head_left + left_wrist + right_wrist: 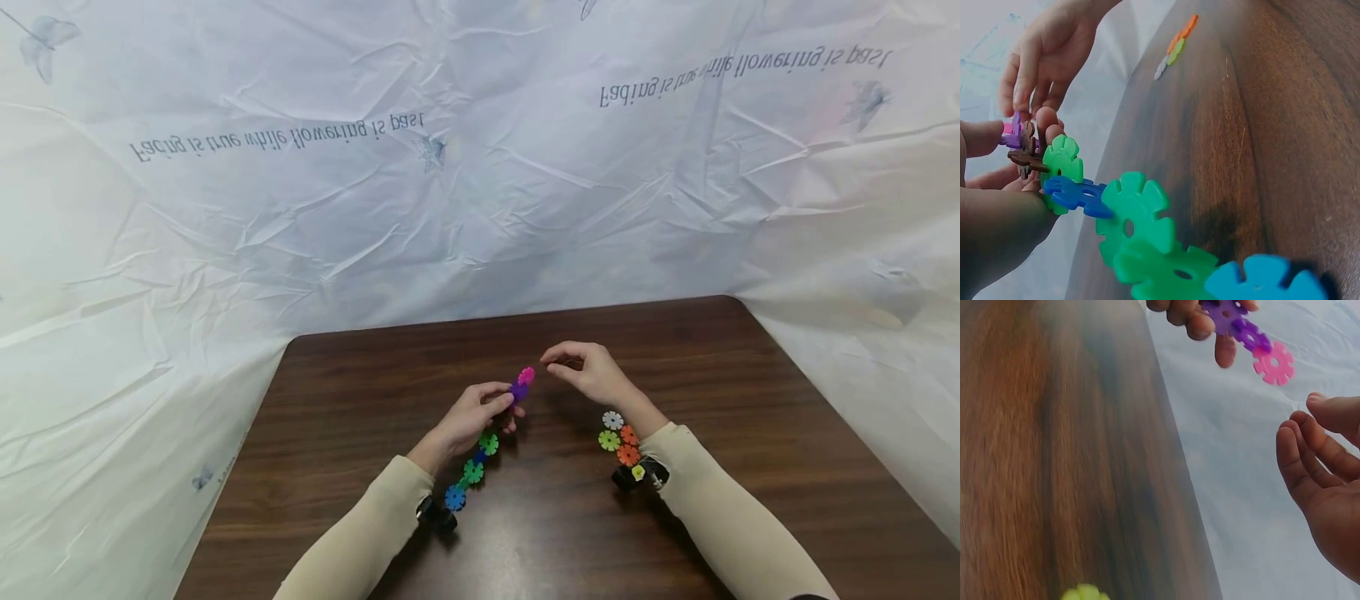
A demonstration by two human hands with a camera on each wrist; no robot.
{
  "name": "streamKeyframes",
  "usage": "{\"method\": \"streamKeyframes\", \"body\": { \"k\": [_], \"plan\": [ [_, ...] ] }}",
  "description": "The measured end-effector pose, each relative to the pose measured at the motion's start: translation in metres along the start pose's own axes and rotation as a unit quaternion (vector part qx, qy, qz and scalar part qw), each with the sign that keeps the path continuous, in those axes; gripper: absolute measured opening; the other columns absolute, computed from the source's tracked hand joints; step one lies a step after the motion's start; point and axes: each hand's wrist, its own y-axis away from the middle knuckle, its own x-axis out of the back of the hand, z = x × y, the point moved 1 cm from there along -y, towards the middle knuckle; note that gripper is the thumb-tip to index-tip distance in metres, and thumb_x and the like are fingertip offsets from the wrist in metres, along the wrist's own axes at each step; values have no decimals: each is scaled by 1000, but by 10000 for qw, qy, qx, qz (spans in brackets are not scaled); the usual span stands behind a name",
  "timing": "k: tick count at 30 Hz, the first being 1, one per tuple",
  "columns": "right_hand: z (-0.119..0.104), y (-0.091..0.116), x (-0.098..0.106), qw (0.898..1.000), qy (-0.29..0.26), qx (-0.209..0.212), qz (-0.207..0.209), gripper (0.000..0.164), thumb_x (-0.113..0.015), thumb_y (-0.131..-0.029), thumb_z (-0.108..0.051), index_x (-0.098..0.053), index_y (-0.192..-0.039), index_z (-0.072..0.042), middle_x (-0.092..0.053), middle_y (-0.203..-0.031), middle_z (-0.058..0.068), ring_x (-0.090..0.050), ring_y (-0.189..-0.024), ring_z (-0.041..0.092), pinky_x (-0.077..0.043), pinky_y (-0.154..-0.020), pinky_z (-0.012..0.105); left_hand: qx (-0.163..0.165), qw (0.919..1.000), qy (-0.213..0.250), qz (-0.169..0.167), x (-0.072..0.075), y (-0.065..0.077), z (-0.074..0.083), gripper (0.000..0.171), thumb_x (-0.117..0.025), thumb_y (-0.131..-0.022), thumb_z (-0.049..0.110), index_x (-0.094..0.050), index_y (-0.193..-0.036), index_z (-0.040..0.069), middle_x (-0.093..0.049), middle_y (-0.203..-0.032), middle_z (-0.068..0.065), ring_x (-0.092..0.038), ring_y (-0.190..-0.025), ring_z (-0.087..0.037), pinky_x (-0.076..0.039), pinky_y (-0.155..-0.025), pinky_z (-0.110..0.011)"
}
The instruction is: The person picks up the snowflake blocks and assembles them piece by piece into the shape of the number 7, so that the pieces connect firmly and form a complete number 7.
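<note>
My left hand (468, 414) pinches a chain of notched plastic snowflake discs between thumb and fingers. Purple discs (1225, 314) sit at the grip, and a pink disc (1274, 363) forms the far end. Below the hand, the chain runs toward me through a brown disc (1027, 161), a blue disc (1079, 195), green discs (1132, 215) and a light blue disc (1266, 282). My right hand (596, 375) is held just right of the pink end, apart from it. Its fingers bend loosely, thumb close to the fingertips, with nothing between them.
Near my right wrist, a white disc (612, 420), a yellow-green disc (609, 440) and orange discs (628, 455) lie on the dark wooden table (375, 375). A pale printed sheet (480, 208) hangs behind the table and along its sides.
</note>
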Motion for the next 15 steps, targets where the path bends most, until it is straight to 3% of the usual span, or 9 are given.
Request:
{"method": "streamKeyframes", "body": {
  "k": [5,8,15],
  "plan": [
    [8,7,13,9999,132,-13,20,12,-67,-94,-17,-71,-105,-16,-70,-107,10,-66,-93,21,-57,-76,40,-132,9999,59,-55,0,0,-1,39,-49,-103,19,-48,-141,7,-67,-109,-30,-67,-73,-16,-57,-72,-32],
    [11,12,19,9995,310,-82,17,13,-66,-94,-17,-71,-106,-16,-71,-106,9,-66,-91,19,-57,-75,37,-179,9998,103,-67,0,0,1,41,-44,-105,16,-43,-145,11,-62,-114,-35,-67,-74,-17,-57,-73,-33],
    [18,22,30,9967,792,-143,-90,10,-66,-94,-17,-72,-103,-16,-71,-101,7,-64,-89,15,-55,-76,34,-41,9993,346,120,-2,-2,2,39,-37,-106,11,-44,-145,8,-58,-120,-36,-66,-77,-15,-56,-71,-29]
  ]
}}
